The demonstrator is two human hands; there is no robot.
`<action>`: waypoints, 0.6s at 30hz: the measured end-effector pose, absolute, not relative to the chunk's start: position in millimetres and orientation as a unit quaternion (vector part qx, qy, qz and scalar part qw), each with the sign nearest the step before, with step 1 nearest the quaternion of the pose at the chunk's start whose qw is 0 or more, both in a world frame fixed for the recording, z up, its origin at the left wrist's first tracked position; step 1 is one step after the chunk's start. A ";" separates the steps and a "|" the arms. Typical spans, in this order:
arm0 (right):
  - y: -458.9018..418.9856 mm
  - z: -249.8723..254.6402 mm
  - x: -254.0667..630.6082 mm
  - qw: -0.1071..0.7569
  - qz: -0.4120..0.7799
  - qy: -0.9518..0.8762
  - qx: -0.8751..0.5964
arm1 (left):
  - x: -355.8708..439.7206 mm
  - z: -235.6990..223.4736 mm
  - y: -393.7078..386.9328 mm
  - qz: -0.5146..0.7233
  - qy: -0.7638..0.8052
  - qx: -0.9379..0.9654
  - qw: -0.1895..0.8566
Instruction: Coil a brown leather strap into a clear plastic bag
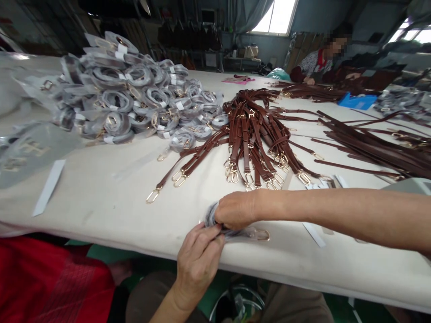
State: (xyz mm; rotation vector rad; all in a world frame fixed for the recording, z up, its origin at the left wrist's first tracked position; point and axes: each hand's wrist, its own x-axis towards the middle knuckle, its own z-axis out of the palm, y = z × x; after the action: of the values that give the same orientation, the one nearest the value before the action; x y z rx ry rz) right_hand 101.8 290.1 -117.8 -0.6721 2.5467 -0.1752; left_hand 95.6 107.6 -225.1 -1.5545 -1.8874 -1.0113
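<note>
We observe both hands working at the near edge of a long table (101, 202) covered in pale cloth. The right hand (235, 210) reaches in from the right, knuckles up, fingers curled down and clenched on a coiled strap in a clear plastic sleeve (213, 215). The left hand (198, 260) comes up from below the table edge, its fingertips pinching the same packet from the near side. The packet lies on the table at its front edge, between the two hands; a gold clasp (261, 234) at its end rests on the cloth just to the right of the hands.

Beyond the hands we note a fan-shaped bundle of brown leather straps (251, 134) with gold clasps pointing toward us. To the left of it stands a heap of bagged straps (134, 96), coiled and taped in grey-looking plastic. More loose brown straps (370, 143) lie to the right. White paper strips (49, 187) lie on the cloth at left and near the right forearm.

At the far end of the table another person (319, 63) is seated, hands on straps there. Red fabric (43, 278) shows below the table edge at lower left.
</note>
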 end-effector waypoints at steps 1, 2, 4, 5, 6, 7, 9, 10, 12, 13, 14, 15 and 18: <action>288.9 -117.9 102.7 0.246 -0.061 0.936 -0.245 | 95.4 -226.1 107.5 -0.373 -0.689 -0.571 0.244; 288.7 -118.4 103.8 0.243 -0.060 0.938 -0.242 | 95.3 -226.9 107.6 -0.375 -0.687 -0.573 0.244; 290.7 -120.7 106.7 0.227 -0.063 0.944 -0.231 | 95.4 -227.6 107.8 -0.378 -0.685 -0.573 0.243; 292.5 -122.6 108.6 0.215 -0.066 0.949 -0.221 | 95.5 -227.5 107.9 -0.379 -0.683 -0.574 0.246; 294.7 -124.9 110.8 0.201 -0.072 0.954 -0.210 | 95.6 -227.2 108.0 -0.379 -0.681 -0.574 0.250; 297.0 -127.7 113.8 0.185 -0.079 0.959 -0.199 | 95.6 -226.8 108.0 -0.380 -0.678 -0.575 0.256; 301.7 -134.1 122.9 0.152 -0.095 0.967 -0.181 | 95.6 -226.2 108.0 -0.380 -0.673 -0.578 0.262; 304.0 -137.7 129.3 0.134 -0.108 0.969 -0.176 | 95.6 -226.3 107.8 -0.382 -0.670 -0.579 0.262; 309.0 -145.0 145.7 0.074 -0.164 0.966 -0.184 | 95.5 -227.2 107.2 -0.387 -0.669 -0.580 0.259; 311.5 -148.9 154.9 0.036 -0.198 0.960 -0.195 | 95.5 -228.0 106.8 -0.389 -0.668 -0.579 0.258; 314.1 -152.9 164.0 -0.005 -0.229 0.951 -0.207 | 95.6 -228.8 106.3 -0.392 -0.668 -0.578 0.258; 316.5 -157.0 172.4 -0.045 -0.251 0.942 -0.221 | 95.7 -229.5 105.8 -0.394 -0.667 -0.578 0.258; 320.7 -169.4 188.3 -0.124 -0.248 0.927 -0.253 | 95.8 -229.3 104.0 -0.396 -0.669 -0.580 0.245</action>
State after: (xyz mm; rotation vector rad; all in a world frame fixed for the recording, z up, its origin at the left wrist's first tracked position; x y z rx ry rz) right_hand 188.3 320.7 -169.4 -0.8650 3.1664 -0.8463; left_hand 95.8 104.0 -229.3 -1.5825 -1.8266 -1.0802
